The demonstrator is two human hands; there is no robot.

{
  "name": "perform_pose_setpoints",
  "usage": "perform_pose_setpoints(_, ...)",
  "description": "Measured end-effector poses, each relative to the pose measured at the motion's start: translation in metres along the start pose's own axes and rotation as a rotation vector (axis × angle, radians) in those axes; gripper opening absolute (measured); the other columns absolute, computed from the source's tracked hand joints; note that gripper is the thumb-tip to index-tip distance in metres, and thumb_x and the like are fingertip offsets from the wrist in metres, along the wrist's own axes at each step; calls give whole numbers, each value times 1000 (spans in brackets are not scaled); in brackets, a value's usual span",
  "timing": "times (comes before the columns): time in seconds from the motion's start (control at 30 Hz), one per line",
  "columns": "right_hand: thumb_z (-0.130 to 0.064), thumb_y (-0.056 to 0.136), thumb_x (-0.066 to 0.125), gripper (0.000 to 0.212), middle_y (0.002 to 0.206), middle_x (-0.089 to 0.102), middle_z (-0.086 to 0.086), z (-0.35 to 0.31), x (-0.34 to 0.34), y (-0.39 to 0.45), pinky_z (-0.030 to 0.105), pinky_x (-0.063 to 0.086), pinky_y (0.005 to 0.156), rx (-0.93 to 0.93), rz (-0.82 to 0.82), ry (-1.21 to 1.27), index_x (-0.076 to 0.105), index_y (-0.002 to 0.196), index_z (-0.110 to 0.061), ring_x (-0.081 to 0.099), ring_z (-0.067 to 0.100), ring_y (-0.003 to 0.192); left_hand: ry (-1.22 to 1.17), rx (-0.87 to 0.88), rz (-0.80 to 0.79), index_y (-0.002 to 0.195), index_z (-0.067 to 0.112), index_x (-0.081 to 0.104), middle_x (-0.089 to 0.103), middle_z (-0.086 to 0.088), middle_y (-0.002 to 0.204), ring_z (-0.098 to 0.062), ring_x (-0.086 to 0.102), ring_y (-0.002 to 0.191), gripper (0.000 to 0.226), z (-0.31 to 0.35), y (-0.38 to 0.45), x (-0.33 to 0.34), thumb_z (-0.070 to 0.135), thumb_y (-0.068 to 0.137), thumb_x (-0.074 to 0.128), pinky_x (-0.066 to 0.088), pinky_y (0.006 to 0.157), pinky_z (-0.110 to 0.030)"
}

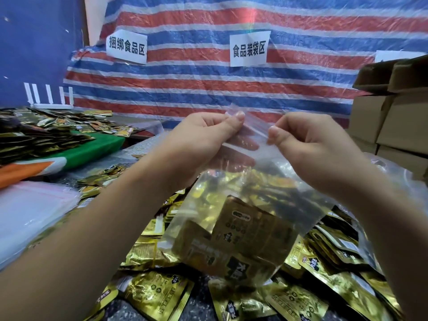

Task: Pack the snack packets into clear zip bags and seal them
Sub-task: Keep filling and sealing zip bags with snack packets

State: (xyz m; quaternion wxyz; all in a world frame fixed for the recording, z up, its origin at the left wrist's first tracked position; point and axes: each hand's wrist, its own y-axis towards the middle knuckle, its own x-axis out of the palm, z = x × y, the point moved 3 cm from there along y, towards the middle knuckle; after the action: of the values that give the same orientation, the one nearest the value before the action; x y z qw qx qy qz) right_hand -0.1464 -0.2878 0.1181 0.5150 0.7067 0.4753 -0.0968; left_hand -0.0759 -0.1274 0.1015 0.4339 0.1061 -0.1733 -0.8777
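Starting way over on the left: heap of dark and gold snack packets (pixel 44 133) piled on a green cloth (pixel 92 149), white slatted rack (pixel 49 96) standing behind it against the blue wall. Just below that, an orange sheet (pixel 25 169), then a stack of empty clear zip bags (pixel 32 212) lying flat on the worktop (pixel 139 147).

Moving in: left hand (pixel 208 140) raised over the worktop, thumb and fingers pinching the left end of the top edge of a clear zip bag (pixel 243 218). Grip closed tight on the plastic, other fingers visible through the film behind it. Bag hanging down between both forearms, tilted a bit, holding several gold packets inside (pixel 250 235), black print showing through. Can't tell whether the zip strip is pressed closed along its whole length, too see-through.

Underneath and all around: loose gold snack packets (pixel 157 295) scattered across the worktop, overlapping each other.

Up behind: striped red, white and blue tarp (pixel 208 89) with white paper signs, one on the left (pixel 127 46), one in the middle (pixel 249 49).

Right hand (pixel 308 144) pinching the right end of the same top edge, thumb and forefinger curled onto it, level with the left.

Far right: brown cardboard boxes (pixel 393 117) stacked, top one with flaps open.
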Motion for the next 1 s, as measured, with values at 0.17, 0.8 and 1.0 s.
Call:
perform_pose_setpoints(0.17,-28,101,53,24,63,56,-3,8,5,2,28,36,50,55,-33,-98,65,81,-19,46,3,52,170,1,92,90,7,67,72,-1,68,-13,65,51,18,-10,3,-7,18,99,56,54,52,-22)
perform_pose_setpoints(0.8,-36,91,63,18,68,67,-5,-11,3,-5,28,48,54,-11,-23,14,67,77,-26,58,6,58,393,303,42,88,7,70,70,-2,71,-18,68,56,13,2,-5,7,14,95,62,57,58,-33)
perform_pose_setpoints(1.0,-34,94,63,22,67,67,-2,-11,5,-5,37,49,58,-15,-11,6,66,75,-23,58,12,59,426,328,59,90,5,70,70,-5,72,-22,70,57,19,2,-4,8,16,99,57,58,59,-37)
